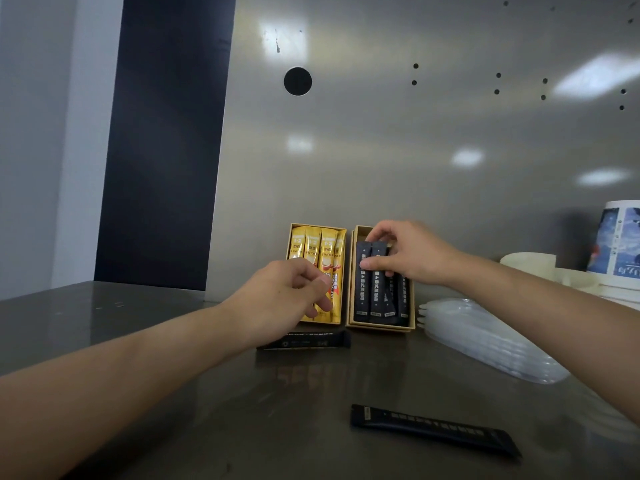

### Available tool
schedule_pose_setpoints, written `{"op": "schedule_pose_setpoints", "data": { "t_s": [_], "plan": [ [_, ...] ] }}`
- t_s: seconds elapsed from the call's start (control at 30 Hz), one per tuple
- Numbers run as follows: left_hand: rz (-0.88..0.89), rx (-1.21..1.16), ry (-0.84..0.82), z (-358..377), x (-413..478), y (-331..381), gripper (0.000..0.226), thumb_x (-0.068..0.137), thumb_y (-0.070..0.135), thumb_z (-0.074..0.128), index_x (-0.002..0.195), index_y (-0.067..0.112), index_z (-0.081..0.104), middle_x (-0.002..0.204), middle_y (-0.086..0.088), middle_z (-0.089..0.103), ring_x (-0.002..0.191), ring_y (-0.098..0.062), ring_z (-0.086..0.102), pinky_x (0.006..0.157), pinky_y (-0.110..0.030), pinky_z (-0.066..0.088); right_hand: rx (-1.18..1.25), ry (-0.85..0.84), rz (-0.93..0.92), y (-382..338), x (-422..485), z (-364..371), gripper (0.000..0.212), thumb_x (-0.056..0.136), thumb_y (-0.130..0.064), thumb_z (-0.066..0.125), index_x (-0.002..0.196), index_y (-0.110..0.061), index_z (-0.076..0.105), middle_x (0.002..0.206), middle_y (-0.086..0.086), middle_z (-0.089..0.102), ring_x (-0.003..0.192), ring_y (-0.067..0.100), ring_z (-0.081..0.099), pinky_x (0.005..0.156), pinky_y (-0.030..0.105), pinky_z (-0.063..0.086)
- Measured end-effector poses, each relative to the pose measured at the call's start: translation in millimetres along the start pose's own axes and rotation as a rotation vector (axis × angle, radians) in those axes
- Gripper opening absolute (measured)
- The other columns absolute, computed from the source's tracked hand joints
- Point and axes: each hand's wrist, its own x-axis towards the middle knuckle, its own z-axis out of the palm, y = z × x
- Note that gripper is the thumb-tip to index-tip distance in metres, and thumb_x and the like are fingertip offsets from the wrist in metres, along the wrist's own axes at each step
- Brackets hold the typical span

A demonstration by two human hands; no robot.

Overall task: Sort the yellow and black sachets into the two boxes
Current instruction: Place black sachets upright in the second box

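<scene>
Black sachets (375,299) in box (381,328) — right fingers (375,263) pinch upper ends; left fingers (320,283) curled over yellow sachets (327,251), grasp unclear.

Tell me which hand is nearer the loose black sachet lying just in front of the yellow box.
Left. The left hand hangs above the loose black sachet, at the yellow box's near end; the right hand is farther back, gripping black sachets in the other box.

I am standing at what is looking like a commercial kitchen or café prep station. I am working on a brushed steel counter (138,323) and facing a steel back panel (381,150) drilled with holes. A printed paper cup (620,244) and stacked clear plastic lids (485,337) are sitting at my right.
</scene>
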Motion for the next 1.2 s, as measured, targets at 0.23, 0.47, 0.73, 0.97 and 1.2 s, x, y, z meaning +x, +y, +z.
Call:
{"op": "schedule_pose_setpoints", "data": {
  "t_s": [0.23,0.47,0.73,0.97,1.2],
  "plan": [
    [0.012,0.0,0.001,0.0,-0.7,0.5,0.017,0.103,0.033,0.049,0.107,0.024,0.064,0.1,0.004,0.076,0.087,-0.01,0.069,0.072,-0.024,0.046,-0.093,0.095,-0.108,1.0,-2.6,0.3,0.045,0.077,-0.032,0.085,0.115,-0.021,0.065,0.115,-0.005,0.06,0.074,0.0,0.06,0.065,0.013,0.042],
    [0.019,-0.006,-0.008,-0.5,-0.3,0.6,0.018,0.103,0.033,0.05,0.107,0.024,0.065,0.098,0.005,0.077,0.088,-0.01,0.069,0.073,-0.024,0.047,-0.147,0.069,-0.142,5.9,-6.1,1.0,0.042,0.08,-0.03,0.083,0.115,-0.023,0.061,0.119,-0.006,0.057,0.073,0.008,0.066,0.064,0.016,0.05],
    [0.031,-0.023,-0.006,-0.7,0.4,0.0,0.017,0.103,0.032,0.051,0.104,0.024,0.065,0.098,0.004,0.077,0.088,-0.011,0.07,0.072,-0.023,0.046,-0.266,0.033,-0.208,4.8,-16.6,-1.3,0.045,0.079,-0.04,0.081,0.109,-0.025,0.052,0.106,-0.016,0.047,0.072,0.003,0.057,0.064,0.017,0.047],
    [0.036,-0.014,-0.016,-0.7,-0.4,0.3,0.018,0.103,0.033,0.05,0.105,0.024,0.066,0.097,0.005,0.077,0.089,-0.011,0.071,0.074,-0.023,0.048,-0.436,-0.05,-0.354,6.4,-45.1,0.3,0.031,0.088,-0.054,0.066,0.099,-0.031,0.049,0.088,-0.016,0.047,0.072,0.002,0.049,0.062,0.017,0.04],
    [0.049,0.004,-0.013,-1.2,0.0,-0.6,0.019,0.103,0.034,0.05,0.106,0.024,0.066,0.097,0.005,0.077,0.088,-0.011,0.071,0.072,-0.02,0.047,-0.616,-0.031,-0.559,29.4,-80.6,1.6,0.051,0.092,-0.067,0.049,0.121,-0.026,0.057,0.124,-0.008,0.05,0.11,0.007,0.05,0.09,0.024,0.051]
  ]
}}
